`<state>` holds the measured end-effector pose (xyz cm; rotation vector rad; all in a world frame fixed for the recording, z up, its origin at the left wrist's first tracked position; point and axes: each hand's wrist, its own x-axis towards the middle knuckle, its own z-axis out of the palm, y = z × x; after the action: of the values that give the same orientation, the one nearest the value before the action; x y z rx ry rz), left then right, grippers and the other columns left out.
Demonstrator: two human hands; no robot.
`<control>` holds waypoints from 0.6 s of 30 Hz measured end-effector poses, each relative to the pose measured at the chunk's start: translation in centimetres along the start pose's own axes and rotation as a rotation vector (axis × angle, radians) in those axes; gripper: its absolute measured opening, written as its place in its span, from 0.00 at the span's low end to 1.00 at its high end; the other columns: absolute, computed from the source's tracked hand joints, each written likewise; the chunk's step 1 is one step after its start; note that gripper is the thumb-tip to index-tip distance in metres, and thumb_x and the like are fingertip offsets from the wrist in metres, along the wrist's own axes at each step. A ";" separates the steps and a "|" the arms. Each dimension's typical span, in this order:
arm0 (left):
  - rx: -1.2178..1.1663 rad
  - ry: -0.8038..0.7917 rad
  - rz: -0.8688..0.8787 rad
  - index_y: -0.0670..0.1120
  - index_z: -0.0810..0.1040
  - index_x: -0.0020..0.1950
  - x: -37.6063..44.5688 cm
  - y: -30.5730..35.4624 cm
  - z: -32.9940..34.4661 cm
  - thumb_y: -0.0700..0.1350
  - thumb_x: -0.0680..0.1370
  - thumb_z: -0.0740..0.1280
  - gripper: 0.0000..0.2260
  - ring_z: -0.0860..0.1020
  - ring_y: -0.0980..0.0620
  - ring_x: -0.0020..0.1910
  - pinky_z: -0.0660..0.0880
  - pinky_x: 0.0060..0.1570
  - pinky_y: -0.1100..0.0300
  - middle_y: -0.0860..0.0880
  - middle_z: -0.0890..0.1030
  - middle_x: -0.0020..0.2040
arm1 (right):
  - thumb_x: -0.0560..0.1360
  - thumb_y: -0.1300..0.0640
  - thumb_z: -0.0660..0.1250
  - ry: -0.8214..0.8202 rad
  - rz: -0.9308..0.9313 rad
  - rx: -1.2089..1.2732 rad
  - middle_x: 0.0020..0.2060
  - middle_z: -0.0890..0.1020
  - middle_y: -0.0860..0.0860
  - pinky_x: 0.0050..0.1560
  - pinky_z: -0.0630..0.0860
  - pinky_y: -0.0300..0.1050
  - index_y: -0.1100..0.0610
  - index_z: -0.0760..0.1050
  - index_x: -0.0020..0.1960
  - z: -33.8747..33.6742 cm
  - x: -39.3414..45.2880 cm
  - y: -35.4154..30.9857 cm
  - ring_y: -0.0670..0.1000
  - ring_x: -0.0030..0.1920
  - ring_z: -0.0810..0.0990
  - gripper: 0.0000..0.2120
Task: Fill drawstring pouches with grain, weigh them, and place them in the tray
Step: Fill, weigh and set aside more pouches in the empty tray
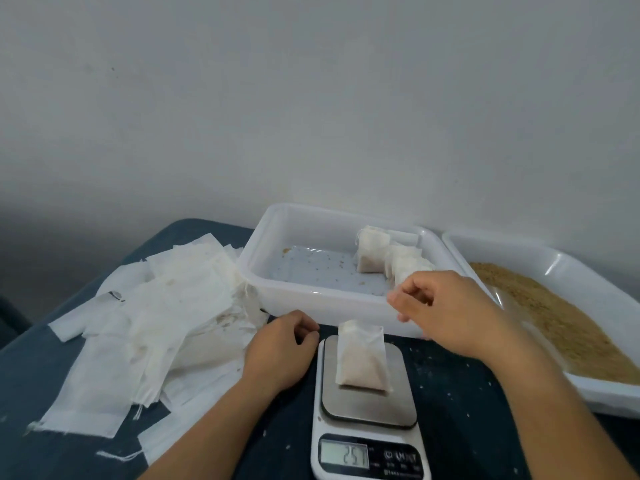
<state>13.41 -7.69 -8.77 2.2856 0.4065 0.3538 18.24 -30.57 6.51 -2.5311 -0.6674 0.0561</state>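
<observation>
A filled pouch (362, 358) lies flat on the steel plate of a small white scale (369, 407), which stands at the near edge of a dark blue table (453, 393); nothing holds it. The pouch is pale, thin and roughly square, with grain showing as a tan shadow in its lower half. The scale's display is lit, but its digits are too blurred to read surely. The left hand (278, 351) rests on the table just left of the scale, fingers loosely curled, gripping nothing. The right hand (446, 311) hovers above and to the right of the pouch, apart from it, over the near wall of the tray (263, 271); its fingers are bent, thumb and forefinger close together, and whether they pinch a string cannot be told. The tray is white plastic with rounded corners, set just behind the scale against the wall; most of its floor is bare apart from scattered crumbs, and several filled pouches (391, 258) stand crowded in its far right corner. A second white tray, the bin (568, 268), touches its right side and holds loose tan grain (540, 313). To the left, a heap of flat, limp empty pouches (138, 323) covers the table up to the tray's left wall, leaving a narrow strip of bare table around the scale.
</observation>
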 end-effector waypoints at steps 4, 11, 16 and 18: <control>0.007 -0.011 -0.003 0.63 0.77 0.48 0.0 0.2 0.0 0.55 0.78 0.67 0.02 0.75 0.68 0.43 0.67 0.37 0.70 0.65 0.80 0.42 | 0.81 0.37 0.61 -0.129 0.169 -0.197 0.33 0.81 0.45 0.36 0.70 0.40 0.50 0.79 0.38 2.7 0.2 2.9 0.43 0.34 0.78 0.22; -0.010 -0.024 -0.014 0.63 0.76 0.48 -0.3 0.3 -0.2 0.55 0.78 0.67 0.01 0.75 0.68 0.43 0.68 0.37 0.70 0.66 0.80 0.42 | 0.80 0.45 0.69 0.070 0.128 -0.032 0.35 0.81 0.45 0.43 0.78 0.41 0.46 0.83 0.43 8.3 0.6 3.6 0.43 0.37 0.78 0.09; -0.006 -0.024 -0.016 0.63 0.77 0.47 -0.2 0.5 -0.4 0.55 0.78 0.67 0.01 0.76 0.68 0.43 0.68 0.37 0.69 0.65 0.81 0.43 | 0.78 0.51 0.73 0.177 -0.113 0.126 0.36 0.80 0.43 0.42 0.72 0.30 0.46 0.80 0.41 6.8 -1.2 0.9 0.42 0.41 0.78 0.07; 0.004 -0.024 -0.020 0.63 0.76 0.45 -0.3 0.5 -0.4 0.56 0.77 0.67 0.02 0.76 0.68 0.42 0.67 0.35 0.69 0.65 0.81 0.42 | 0.77 0.50 0.71 0.188 -0.191 0.154 0.41 0.80 0.39 0.44 0.72 0.30 0.44 0.79 0.41 5.0 -1.8 -0.7 0.41 0.42 0.78 0.07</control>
<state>13.09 -7.89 -8.14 2.2860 0.4182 0.3147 15.57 -28.52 2.32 -2.2802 -0.7931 -0.1880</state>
